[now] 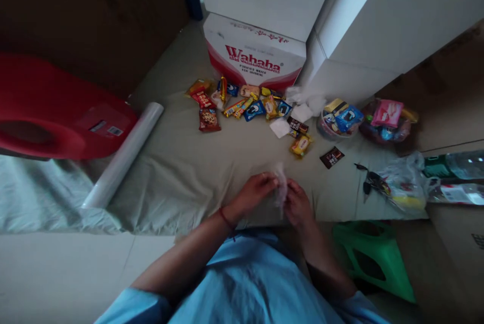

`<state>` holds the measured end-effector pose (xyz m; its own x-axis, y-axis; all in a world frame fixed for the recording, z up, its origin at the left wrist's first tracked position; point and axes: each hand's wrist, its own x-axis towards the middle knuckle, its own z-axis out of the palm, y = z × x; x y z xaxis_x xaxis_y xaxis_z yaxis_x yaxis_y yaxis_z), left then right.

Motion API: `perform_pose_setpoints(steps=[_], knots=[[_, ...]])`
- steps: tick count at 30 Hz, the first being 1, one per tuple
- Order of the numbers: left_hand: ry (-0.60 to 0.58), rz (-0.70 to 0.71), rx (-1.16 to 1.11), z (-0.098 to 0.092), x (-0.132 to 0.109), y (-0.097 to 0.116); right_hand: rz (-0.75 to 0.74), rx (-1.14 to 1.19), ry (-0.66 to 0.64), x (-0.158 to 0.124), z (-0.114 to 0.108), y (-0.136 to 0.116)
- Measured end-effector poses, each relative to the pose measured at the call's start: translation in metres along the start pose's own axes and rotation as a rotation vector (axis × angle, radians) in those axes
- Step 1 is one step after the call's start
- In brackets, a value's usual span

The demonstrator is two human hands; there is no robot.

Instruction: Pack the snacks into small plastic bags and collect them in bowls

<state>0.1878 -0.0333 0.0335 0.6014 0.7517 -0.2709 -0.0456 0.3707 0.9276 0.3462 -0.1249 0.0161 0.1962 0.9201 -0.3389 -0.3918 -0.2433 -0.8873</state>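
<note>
Both of my hands meet low in the middle of the view, over a pale sheet (181, 173) spread on the floor. My left hand (252, 193) and my right hand (297, 204) each pinch a small crumpled piece of clear plastic film (280, 183) held between them. Fingers of both hands are closed on it. A red string band circles my left wrist. Beyond my hands lie several small snack packets (242, 105) scattered on the sheet, and one dark packet (331, 157) lies apart to the right.
A roll of clear film (123, 155) lies at left beside a red plastic stool (56, 112). A Wahaha carton (253, 54) and white boxes stand behind. Two bowls of snacks (340, 120) sit right, with keys (368, 180), plastic bags, bottles and a green stool (372, 256).
</note>
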Motion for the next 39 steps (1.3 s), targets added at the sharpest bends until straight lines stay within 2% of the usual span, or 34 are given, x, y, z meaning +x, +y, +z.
perform_pose_setpoints(steps=[2,4,5,7,8,11,14,17,20,23,25,26,29,30,31,33,35,37,39], knots=[[0.153,0.011,-0.004,-0.004,-0.019,-0.01,0.006,-0.213,-0.107,0.003,0.005,-0.006],[0.308,0.025,0.03,-0.016,-0.033,-0.011,-0.128,-0.459,-0.145,0.018,0.002,-0.024],[0.381,0.035,0.038,-0.025,-0.039,-0.009,-0.247,-0.587,-0.106,0.031,-0.002,-0.038],[0.461,0.035,0.04,-0.043,-0.05,-0.006,-0.497,-0.847,0.066,0.067,-0.014,-0.069],[0.494,0.029,0.037,-0.051,-0.055,-0.006,-0.568,-1.004,0.113,0.09,-0.02,-0.084],[0.598,0.002,0.057,-0.068,-0.071,-0.01,-0.579,-1.353,0.205,0.157,-0.037,-0.116],[0.64,-0.001,0.142,-0.072,-0.083,-0.017,-0.446,-1.522,0.146,0.195,-0.045,-0.119],[0.634,-0.013,0.229,-0.069,-0.089,-0.023,-0.414,-1.569,0.067,0.185,-0.046,-0.099],[0.629,-0.016,0.304,-0.067,-0.09,-0.03,-0.46,-1.526,0.173,0.141,-0.044,-0.071],[0.591,-0.004,0.429,-0.07,-0.093,-0.039,-0.479,-1.366,0.298,0.093,-0.034,-0.044],[0.524,0.064,0.566,-0.074,-0.093,-0.039,-0.492,-1.261,0.299,0.07,-0.022,-0.03],[0.47,0.144,0.644,-0.075,-0.091,-0.036,-0.498,-1.234,0.278,0.062,-0.015,-0.024],[0.292,0.466,0.837,-0.073,-0.064,-0.013,-0.507,-1.306,0.185,0.053,0.006,-0.016],[0.277,0.506,0.881,-0.07,-0.047,-0.002,-0.506,-1.365,0.158,0.054,0.011,-0.016],[0.27,0.502,0.925,-0.065,-0.025,0.009,-0.506,-1.426,0.136,0.054,0.014,-0.017],[0.235,0.357,1.043,-0.053,0.026,0.03,-0.523,-1.503,0.104,0.054,0.014,-0.02],[0.197,0.278,1.063,-0.039,0.079,0.043,-0.575,-1.506,0.09,0.051,0.007,-0.024],[0.135,0.23,1.068,-0.025,0.12,0.048,-0.643,-1.466,0.071,0.042,-0.005,-0.025],[0.099,0.213,1.056,-0.014,0.146,0.047,-0.688,-1.438,0.024,0.031,-0.02,-0.021]])
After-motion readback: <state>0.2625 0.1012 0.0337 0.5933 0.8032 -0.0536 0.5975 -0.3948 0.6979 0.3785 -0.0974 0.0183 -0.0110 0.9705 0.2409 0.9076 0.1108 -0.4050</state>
